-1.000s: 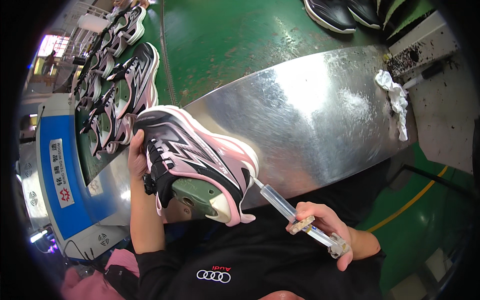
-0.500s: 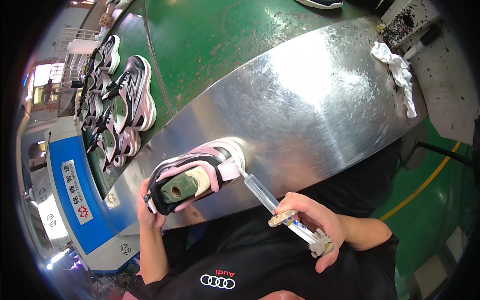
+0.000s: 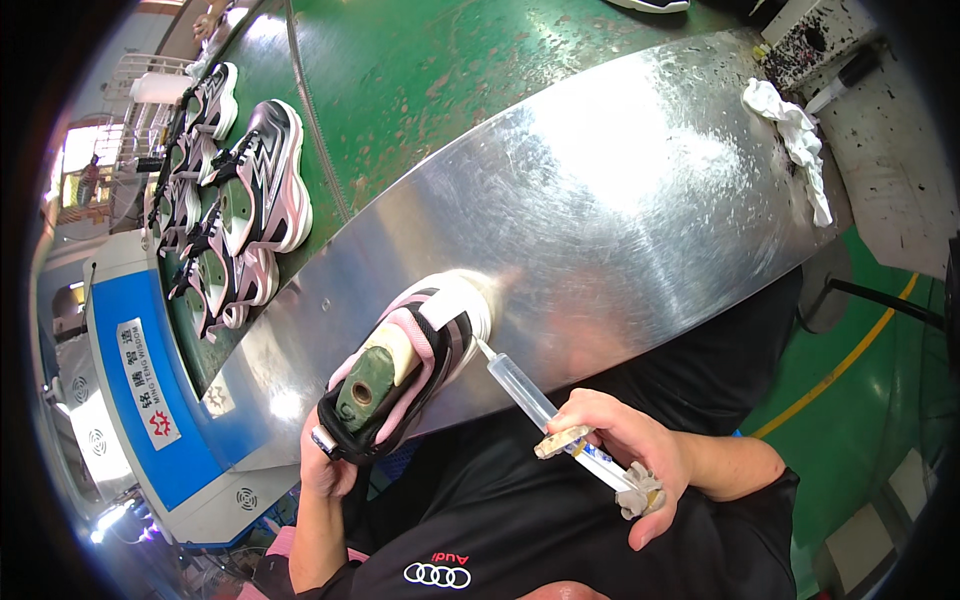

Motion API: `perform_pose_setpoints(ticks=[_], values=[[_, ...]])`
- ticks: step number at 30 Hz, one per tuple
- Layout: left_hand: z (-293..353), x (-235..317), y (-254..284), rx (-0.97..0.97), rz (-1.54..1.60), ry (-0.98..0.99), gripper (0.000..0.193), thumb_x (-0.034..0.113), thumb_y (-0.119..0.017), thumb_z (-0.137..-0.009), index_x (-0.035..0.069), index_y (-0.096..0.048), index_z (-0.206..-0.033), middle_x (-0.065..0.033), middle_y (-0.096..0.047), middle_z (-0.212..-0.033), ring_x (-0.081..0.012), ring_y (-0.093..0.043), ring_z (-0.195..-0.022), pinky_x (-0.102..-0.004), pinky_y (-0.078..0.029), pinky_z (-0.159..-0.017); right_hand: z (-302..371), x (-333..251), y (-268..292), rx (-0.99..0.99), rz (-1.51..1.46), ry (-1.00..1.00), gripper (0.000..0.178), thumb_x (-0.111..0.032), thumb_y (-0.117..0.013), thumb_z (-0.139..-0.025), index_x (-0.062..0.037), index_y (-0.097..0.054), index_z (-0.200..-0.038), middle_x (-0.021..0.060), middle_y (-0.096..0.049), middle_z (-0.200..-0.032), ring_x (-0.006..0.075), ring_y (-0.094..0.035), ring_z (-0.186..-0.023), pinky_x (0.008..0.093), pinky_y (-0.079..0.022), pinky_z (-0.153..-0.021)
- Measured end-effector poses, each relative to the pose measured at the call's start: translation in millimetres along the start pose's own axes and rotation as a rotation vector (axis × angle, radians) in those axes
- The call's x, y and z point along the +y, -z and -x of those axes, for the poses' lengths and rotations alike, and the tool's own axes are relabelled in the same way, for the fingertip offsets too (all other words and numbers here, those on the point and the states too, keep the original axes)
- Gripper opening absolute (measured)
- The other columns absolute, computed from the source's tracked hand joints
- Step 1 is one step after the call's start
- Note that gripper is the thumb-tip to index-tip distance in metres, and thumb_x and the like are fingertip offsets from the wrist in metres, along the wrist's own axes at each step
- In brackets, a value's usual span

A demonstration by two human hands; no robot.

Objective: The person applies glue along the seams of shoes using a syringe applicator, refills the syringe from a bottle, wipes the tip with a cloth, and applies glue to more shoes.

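Note:
My left hand (image 3: 328, 470) is closed around the near end of a black, pink and white sneaker (image 3: 465, 345). Inside the shoe's opening sits a green shoe last (image 3: 368, 385) with a round hole and a cream part. The shoe's far end meets the metal bench. My right hand (image 3: 630, 440) grips a clear syringe (image 3: 522, 388), its flange and plunger end wrapped in lumpy tan and grey material. The syringe's narrow tip points at the sneaker's pale sole edge, at or very near it; exact contact is hard to tell.
Several similar sneakers (image 3: 262, 180) stand on the green surface (image 3: 420, 90) at the left. The shiny metal bench (image 3: 640, 230) has a crumpled white cloth (image 3: 790, 135) at its far right. A blue and white machine panel (image 3: 150, 400) is at the left.
My left hand has moved slightly right and nearer, turning the sneaker so its opening end swings toward me. The syringe and my right hand have stayed almost in place.

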State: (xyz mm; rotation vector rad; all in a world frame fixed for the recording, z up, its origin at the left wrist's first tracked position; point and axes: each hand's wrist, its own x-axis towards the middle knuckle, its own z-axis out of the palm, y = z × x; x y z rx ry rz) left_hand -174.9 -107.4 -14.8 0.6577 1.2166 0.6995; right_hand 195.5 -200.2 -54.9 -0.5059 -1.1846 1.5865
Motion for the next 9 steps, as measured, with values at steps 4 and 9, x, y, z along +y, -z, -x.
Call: perform_pose_setpoints(ticks=[4,9], values=[[9,-7,-5,-0.091,0.101,0.067,0.073,0.003,-0.066,-0.074,0.004,-0.033,-0.14,-0.0147,-0.045,-0.137,-0.0288,-0.048,-0.124,-0.0429,-0.036,-0.108,1,-2,-6,0.011,-0.013,-0.016,0.106,-0.051,-0.081,-0.06,0.0009,-0.032,-0.137,0.0138,-0.044,-0.122,0.0211,-0.045,-0.106,0.0311,-0.039,-0.086],[20,-24,-14,-0.191,0.104,0.038,0.08,0.008,-0.069,-0.072,0.013,-0.031,-0.143,-0.0114,-0.041,-0.142,-0.0251,-0.044,-0.128,-0.0414,-0.035,-0.108,4,-6,-13,0.035,0.0,-0.032,0.106,-0.052,-0.081,-0.06,0.0008,-0.032,-0.138,0.0135,-0.043,-0.123,0.0214,-0.046,-0.107,0.0314,-0.039,-0.087]])
